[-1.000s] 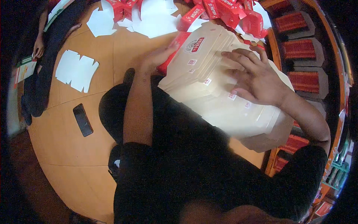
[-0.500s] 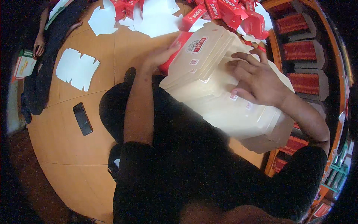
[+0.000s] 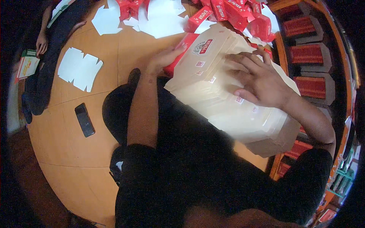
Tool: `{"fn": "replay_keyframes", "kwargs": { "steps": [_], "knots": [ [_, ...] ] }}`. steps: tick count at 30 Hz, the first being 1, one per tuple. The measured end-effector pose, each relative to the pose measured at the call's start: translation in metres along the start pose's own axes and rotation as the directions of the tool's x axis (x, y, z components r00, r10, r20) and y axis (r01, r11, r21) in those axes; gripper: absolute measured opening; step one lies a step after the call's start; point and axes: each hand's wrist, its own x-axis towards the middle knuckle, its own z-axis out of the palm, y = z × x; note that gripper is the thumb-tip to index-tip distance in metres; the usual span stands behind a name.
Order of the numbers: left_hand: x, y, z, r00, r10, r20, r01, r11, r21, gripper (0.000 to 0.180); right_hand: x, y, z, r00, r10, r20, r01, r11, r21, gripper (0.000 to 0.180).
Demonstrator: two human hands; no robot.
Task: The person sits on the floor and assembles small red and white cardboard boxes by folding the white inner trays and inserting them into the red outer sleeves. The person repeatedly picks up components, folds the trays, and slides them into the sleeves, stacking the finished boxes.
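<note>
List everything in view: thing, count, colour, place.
Wooden floor: one, orange, beneath
Cardboard stack: one, cream, right of centre
Red carton: one, red, upper centre
Other cartons: several, red, top
White sheets: several, white, top
Notched sheet: one, white, upper left
Phone: one, black, left
Striped panels: several, red, right side
Rack-like thing: one, teal, lower right edge
Small package: one, green and white, far left
Co-worker's hand: one, bare, upper left
Left hand: one, bare, at red carton
Right hand: one, bare, on stack
Sleeves: two, black, lower half

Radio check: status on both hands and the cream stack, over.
Left hand at red carton. Right hand spread over cream carton blanks, stack tilted. Phone off left, apart from stack.
</note>
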Motion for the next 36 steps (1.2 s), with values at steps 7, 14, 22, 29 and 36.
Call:
{"fn": "replay_keyframes", "kwargs": {
  "steps": [7, 14, 22, 29, 36],
  "knots": [
    [0.002, 0.003, -0.001, 0.999, 0.048, 0.006, -0.048, 0.996, 0.081, 0.065, 0.003, 0.003, 0.006, 1.0, 0.001, 0.022, 0.0, 1.0, -0.031, 0.052],
    [0.002, 0.0, -0.004, 0.998, 0.055, 0.036, -0.057, 0.997, 0.05, 0.064, 0.011, 0.0, 0.006, 1.0, 0.016, -0.005, -0.016, 1.0, -0.023, 0.055],
    [0.014, -0.007, -0.017, 0.999, 0.043, -0.03, -0.038, 0.987, 0.158, 0.066, 0.022, -0.001, 0.003, 0.995, -0.041, -0.087, 0.036, 0.998, -0.05, 0.051],
    [0.011, -0.005, -0.008, 1.0, 0.017, -0.009, -0.016, 0.997, 0.074, 0.067, 0.022, 0.004, 0.012, 0.999, -0.013, -0.043, 0.012, 0.999, -0.041, 0.05],
    [0.025, -0.013, -0.024, 0.994, 0.048, -0.097, -0.039, 0.995, 0.089, 0.061, -0.017, 0.063, -0.044, 0.896, 0.272, -0.351, -0.295, 0.955, -0.015, 0.043]
  ]
}}
